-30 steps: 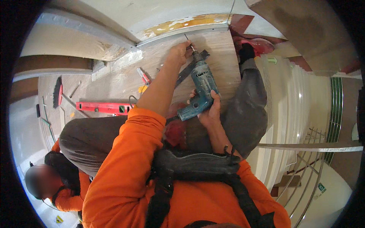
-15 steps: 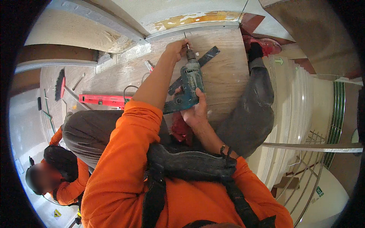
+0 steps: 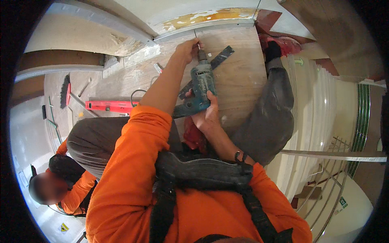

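Observation:
A worn teal power drill (image 3: pixel 204 81) with a grey chuck (image 3: pixel 201 55) lies in my right hand (image 3: pixel 207 115), whose fingers wrap round its grip. Its long thin bit points away from me, toward the metal track (image 3: pixel 210 26) along the wall base. My left hand (image 3: pixel 187 50) pinches the bit just ahead of the chuck; the fingertips partly hide it. Beneath the drill, a dark flat bar (image 3: pixel 223 56) lies slanted on the wood-look floor (image 3: pixel 239 89).
Left of my arm are a red spirit level (image 3: pixel 109 105), a brush (image 3: pixel 65 91) with dark bristles and another tool (image 3: pixel 84 87). A co-worker in orange (image 3: pixel 77 194) is at the lower left. Stacked pale boards (image 3: pixel 312 113) stand at right, beside a metal railing (image 3: pixel 324 190).
The drill has swung slightly so its bit points more straight ahead, a little to the left. Both hands keep their hold. The co-worker's head has shifted slightly.

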`<move>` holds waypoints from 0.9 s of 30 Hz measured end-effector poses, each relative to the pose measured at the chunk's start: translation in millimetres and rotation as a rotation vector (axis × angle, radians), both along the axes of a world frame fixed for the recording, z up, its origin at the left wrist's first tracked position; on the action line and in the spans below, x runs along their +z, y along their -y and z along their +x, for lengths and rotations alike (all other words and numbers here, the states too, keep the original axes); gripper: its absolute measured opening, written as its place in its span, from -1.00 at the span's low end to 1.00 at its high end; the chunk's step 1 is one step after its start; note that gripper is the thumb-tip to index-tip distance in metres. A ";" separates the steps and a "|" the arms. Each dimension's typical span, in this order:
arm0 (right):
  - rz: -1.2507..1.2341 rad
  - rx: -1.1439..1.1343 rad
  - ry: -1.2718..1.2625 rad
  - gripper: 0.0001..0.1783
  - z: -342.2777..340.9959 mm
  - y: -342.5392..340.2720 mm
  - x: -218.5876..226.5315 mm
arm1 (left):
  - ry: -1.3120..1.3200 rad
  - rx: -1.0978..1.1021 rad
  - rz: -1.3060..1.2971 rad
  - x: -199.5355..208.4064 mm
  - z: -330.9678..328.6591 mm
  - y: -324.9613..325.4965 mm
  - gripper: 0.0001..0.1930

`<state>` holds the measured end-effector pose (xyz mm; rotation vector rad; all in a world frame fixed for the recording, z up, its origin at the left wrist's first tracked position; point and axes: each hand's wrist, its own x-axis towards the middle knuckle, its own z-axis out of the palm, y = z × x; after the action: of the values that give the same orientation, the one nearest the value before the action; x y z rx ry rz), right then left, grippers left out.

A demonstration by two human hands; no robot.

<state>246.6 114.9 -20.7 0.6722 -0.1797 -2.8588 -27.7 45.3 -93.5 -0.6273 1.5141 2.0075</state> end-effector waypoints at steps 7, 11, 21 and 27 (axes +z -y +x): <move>-0.010 -0.080 -0.036 -0.38 -3.8 8.7 -1.8 | 0.091 -0.157 -0.173 71.3 87.2 -6.7 -0.35; -0.005 -0.087 -0.059 -0.37 -5.0 4.9 2.5 | 0.070 -0.410 -0.436 104.9 114.6 -26.3 -0.25; 0.042 -0.113 0.129 -0.31 -11.0 16.0 1.4 | -0.093 -0.436 -0.809 79.9 109.9 -23.5 -0.41; -0.014 -0.149 0.068 -0.29 -10.7 18.1 -22.2 | -0.126 -0.399 -0.800 102.7 120.4 -38.0 -0.48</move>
<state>235.9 96.7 -42.9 0.7851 -0.2701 -2.9749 92.6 83.4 9.3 -0.4353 2.3130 1.1228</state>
